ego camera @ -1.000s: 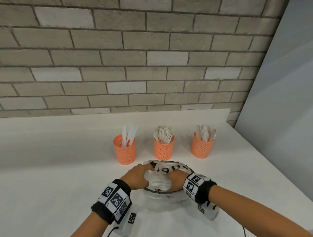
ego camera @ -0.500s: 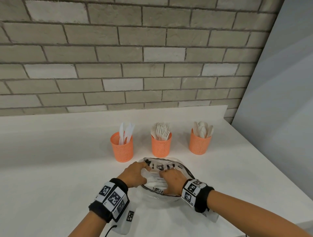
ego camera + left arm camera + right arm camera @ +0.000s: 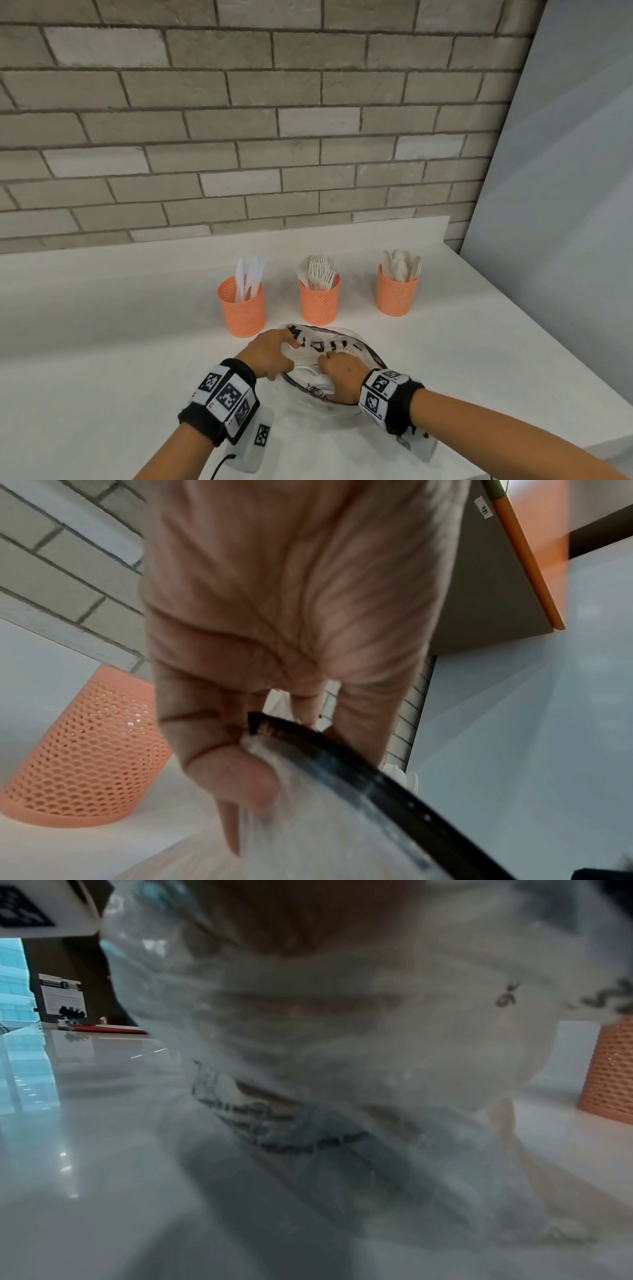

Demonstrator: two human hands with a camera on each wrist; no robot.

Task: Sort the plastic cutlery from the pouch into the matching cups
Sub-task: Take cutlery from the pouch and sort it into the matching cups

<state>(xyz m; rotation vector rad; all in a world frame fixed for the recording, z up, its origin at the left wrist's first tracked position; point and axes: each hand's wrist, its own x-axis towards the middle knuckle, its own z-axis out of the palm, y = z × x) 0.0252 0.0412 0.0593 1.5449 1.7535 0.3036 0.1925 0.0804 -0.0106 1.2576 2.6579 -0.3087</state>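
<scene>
A clear plastic pouch [image 3: 337, 344] with a black zip rim and black print lies on the white counter in front of three orange mesh cups. Knives stand in the left cup [image 3: 241, 308], forks in the middle cup [image 3: 319, 303], spoons in the right cup [image 3: 397, 296]. My left hand [image 3: 289, 346] pinches the pouch's left rim [image 3: 274, 729] and holds the mouth apart. My right hand [image 3: 325, 361] is inside the mouth, fingers curled down onto white cutlery [image 3: 308, 371]. The right wrist view is blurred by the pouch [image 3: 342, 1069] plastic, so the fingertips are hidden.
A brick wall runs behind the counter [image 3: 102, 325], and a grey panel [image 3: 565, 205] closes the right side. The counter's right edge slants close to the spoon cup. The knife cup [image 3: 85, 750] stands just left of my left hand.
My right hand has drawn back a little toward me inside the pouch, its fingers now curled. The left hand keeps its pinch on the rim. The cups have not moved.
</scene>
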